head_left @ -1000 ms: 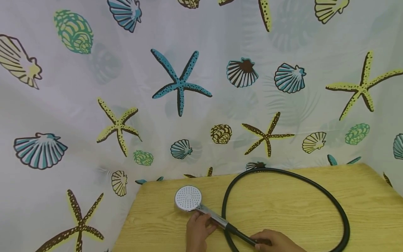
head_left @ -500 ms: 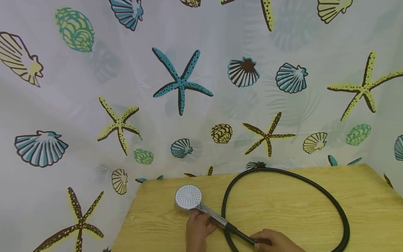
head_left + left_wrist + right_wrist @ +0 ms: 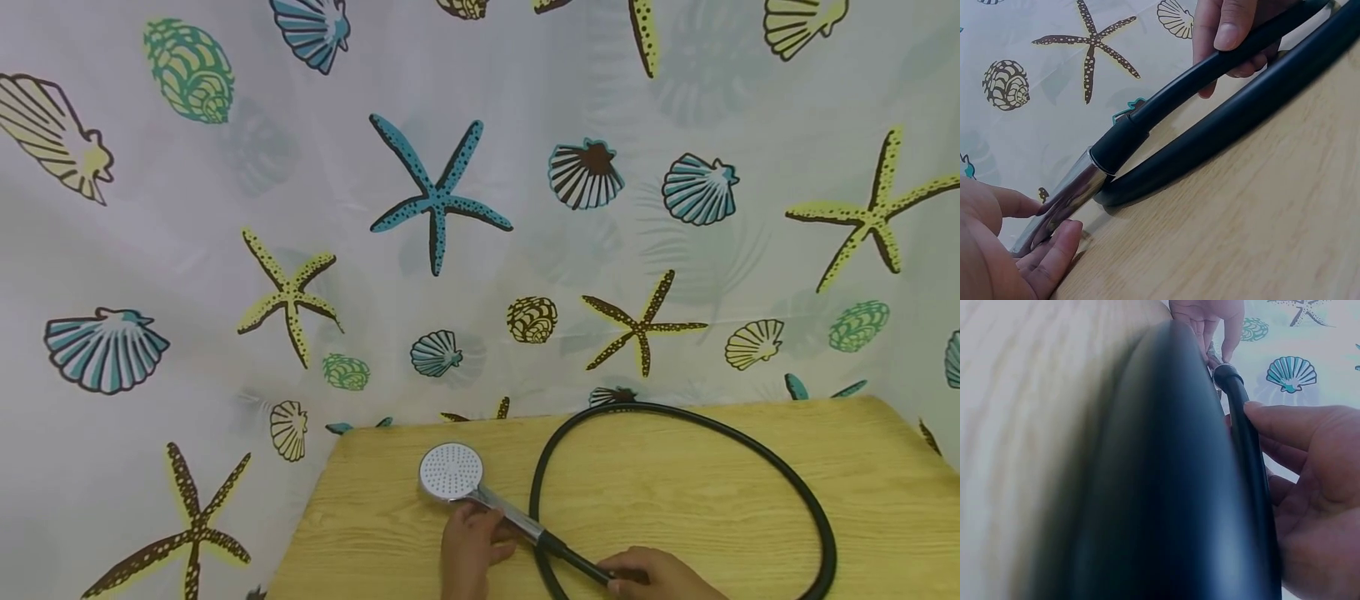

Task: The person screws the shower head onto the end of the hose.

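A chrome hand shower [image 3: 452, 472] with a round, white, dotted face lies toward the left of the wooden table, its handle slanting down to the right. My left hand [image 3: 468, 546] holds that handle near the head, thumb on one side and fingers on the other. In the left wrist view the chrome handle [image 3: 1060, 203] runs into a black collar [image 3: 1119, 145]. From the collar leads a black shower hose [image 3: 577, 564], which my right hand [image 3: 652, 575] grips a short way along. The right wrist view has the right thumb [image 3: 1291, 422] pressed against the hose.
The rest of the black hose makes a wide loop [image 3: 787, 471] across the middle and right of the wooden table [image 3: 675, 483]. Behind and beside the table hangs a white curtain [image 3: 480, 67] printed with starfish and shells.
Both hands keep their places on the shower handle and hose. Only the head view has shifted slightly.
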Available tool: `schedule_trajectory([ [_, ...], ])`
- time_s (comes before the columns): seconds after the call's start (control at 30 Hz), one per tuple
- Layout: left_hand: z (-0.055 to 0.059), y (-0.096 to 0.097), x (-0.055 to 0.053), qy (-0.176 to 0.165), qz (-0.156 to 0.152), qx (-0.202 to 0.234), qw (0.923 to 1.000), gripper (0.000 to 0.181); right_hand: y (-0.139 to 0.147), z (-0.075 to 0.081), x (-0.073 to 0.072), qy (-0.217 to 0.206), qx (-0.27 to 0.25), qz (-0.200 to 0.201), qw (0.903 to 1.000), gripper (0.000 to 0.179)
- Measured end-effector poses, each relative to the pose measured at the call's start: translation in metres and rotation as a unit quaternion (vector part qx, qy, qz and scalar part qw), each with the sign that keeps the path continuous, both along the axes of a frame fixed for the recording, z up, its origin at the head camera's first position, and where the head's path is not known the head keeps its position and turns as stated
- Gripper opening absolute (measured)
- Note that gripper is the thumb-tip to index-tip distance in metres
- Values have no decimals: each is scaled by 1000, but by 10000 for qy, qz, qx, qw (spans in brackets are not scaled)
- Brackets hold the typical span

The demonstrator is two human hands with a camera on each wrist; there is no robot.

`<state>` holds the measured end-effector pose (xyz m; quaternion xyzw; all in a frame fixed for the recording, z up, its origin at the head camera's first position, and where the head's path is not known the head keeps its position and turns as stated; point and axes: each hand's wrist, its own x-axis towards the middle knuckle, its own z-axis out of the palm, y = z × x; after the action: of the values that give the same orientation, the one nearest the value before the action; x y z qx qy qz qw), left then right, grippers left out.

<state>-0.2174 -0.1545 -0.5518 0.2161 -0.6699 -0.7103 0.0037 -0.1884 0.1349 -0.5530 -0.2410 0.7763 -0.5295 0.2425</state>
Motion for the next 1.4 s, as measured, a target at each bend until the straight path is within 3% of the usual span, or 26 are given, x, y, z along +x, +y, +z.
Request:
schedule_trajectory([
  [0.2, 3, 1, 1, 89, -4, -56, 9999, 65, 0, 1, 2, -87, -54, -84, 9999, 33],
  [0.43, 6, 1, 1, -89, -20, -167, 9998, 59, 1, 4, 2, -33, -29, -79, 10000, 32],
  [0.73, 5, -3, 2, -236, -327, -338, 9986, 65, 0, 10, 3, 51, 42, -72, 10000, 29],
  [1.0, 8, -9, 4, -20, -666, -409, 9969, 68, 1, 17, 1, 258, -9, 66, 9996, 31],
  [1.23, 11, -15, 5, 157, -979, -1401, 9852, 63, 1, 20, 1, 306, 85, 74, 9995, 31],
  [1.3, 15, -14, 6, 287, -988, -1791, 9784, 57, 2, 21, 0, 382, 109, 88, 9992, 31],
  [1.4, 20, -12, 6, 463, -1017, -2478, 9623, 47, 2, 21, -1, 509, 111, 139, 9985, 32],
])
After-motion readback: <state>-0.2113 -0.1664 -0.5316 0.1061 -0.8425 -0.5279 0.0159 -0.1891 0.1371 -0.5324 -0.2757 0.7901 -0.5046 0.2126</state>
